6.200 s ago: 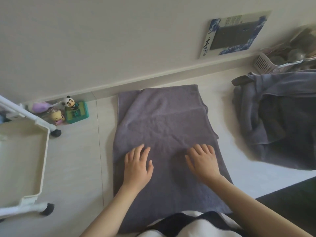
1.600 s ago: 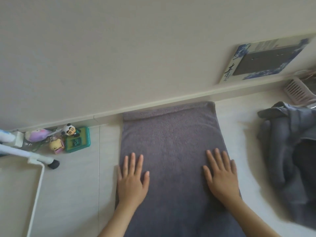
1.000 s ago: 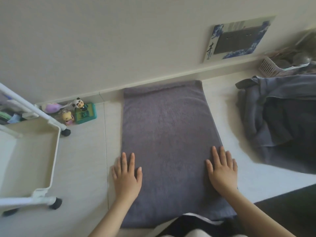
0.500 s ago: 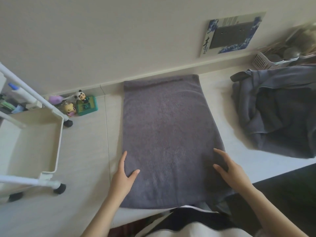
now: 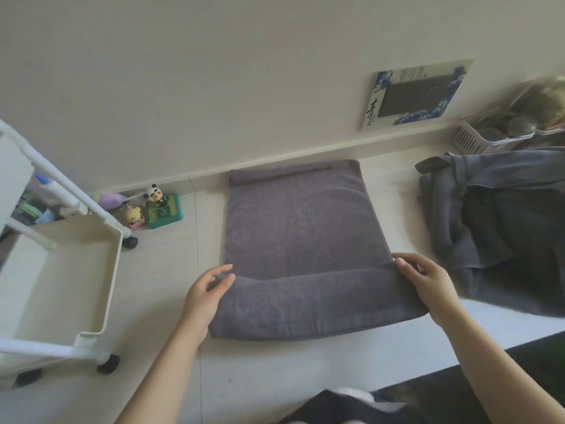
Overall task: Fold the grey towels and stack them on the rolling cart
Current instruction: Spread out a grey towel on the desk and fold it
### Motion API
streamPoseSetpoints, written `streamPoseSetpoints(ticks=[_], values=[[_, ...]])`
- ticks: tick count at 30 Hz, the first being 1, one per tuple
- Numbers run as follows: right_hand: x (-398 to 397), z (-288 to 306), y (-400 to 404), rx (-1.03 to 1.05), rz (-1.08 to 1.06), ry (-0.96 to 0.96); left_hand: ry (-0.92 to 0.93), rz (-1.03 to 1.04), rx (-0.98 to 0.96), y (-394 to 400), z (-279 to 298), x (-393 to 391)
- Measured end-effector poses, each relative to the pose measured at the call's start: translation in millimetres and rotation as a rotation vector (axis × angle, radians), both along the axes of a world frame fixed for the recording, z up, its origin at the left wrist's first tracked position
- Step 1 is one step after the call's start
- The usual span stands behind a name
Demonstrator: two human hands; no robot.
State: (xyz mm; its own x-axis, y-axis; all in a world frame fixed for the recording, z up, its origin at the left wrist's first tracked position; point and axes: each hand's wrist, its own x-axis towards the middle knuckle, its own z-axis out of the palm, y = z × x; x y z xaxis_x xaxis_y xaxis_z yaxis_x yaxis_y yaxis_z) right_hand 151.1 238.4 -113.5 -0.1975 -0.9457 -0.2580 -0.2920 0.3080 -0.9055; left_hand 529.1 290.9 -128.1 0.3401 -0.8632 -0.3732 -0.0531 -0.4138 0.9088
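Fingers of left hand (image 5: 205, 289) and right hand (image 5: 427, 280) pinch grey towel's (image 5: 305, 240) folded-over near edge.

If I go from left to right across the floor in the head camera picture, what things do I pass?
White rolling cart → little toy figures → left hand → grey towel being folded → right hand → heap of unfolded grey towels.

The pale floor (image 5: 275, 368) carries a grey towel (image 5: 299, 234) lying against the baseboard at its far edge, near end folded over. A heap of grey towels (image 5: 495, 228) lies toward the right edge. The white rolling cart (image 5: 61, 270) stands at left, small toy figures (image 5: 153, 206) beside its far wheel.
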Motion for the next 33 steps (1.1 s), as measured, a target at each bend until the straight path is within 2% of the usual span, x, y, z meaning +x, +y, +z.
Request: streamPoseSetpoints(ticks=[4, 6, 7, 9, 11, 13, 15, 19, 21, 22, 23, 25, 26, 29, 31, 33], values=[[8, 0, -54, 0.159, -0.134, -0.133, 0.219, 0.153, 0.113, -56, 0, 3], [10, -1, -75, 0.240, -0.134, -0.207, 0.307, 0.149, 0.189, -77, -2, 1], [12, 0, -83, 0.291, -0.099, -0.233, 0.291, 0.105, 0.219, -85, -6, 2], [13, 3, -92, 0.369, -0.004, -0.223, 0.144, -0.048, 0.271, -94, -11, 7], [13, 5, -100, 0.379, 0.073, -0.133, -0.015, -0.181, 0.297, -100, -13, 12], [9, 4, -105, 0.336, 0.083, -0.060, -0.069, -0.205, 0.258, -103, -13, 17], [6, 0, -119, 0.313, 0.041, -0.112, 0.057, -0.090, 0.250, -113, -7, 16], [10, -12, -147, 0.347, -0.183, -0.569, 0.596, 0.347, 0.311, -142, -5, 17], [15, -19, -157, 0.387, -0.232, -0.717, 0.729, 0.497, 0.289, -152, -9, 18], [17, -24, -160, 0.409, -0.215, -0.718, 0.743, 0.531, 0.288, -154, -11, 17], [19, -26, -162, 0.425, -0.170, -0.658, 0.716, 0.540, 0.307, -155, -12, 14], [20, -31, -165, 0.405, -0.033, -0.351, 0.541, 0.470, 0.337, -156, -18, 10], [18, -34, -167, 0.362, 0.035, -0.139, 0.353, 0.379, 0.356, -158, -23, 9], [13, -48, -172, 0.256, 0.177, 0.436, -0.405, 0.047, 0.358, -156, -40, 10], [15, -55, -167, 0.202, 0.230, 0.629, -0.720, -0.037, 0.309, -151, -49, 7], [22, -60, -158, 0.165, 0.239, 0.681, -0.826, -0.041, 0.230, -143, -59, -1]])
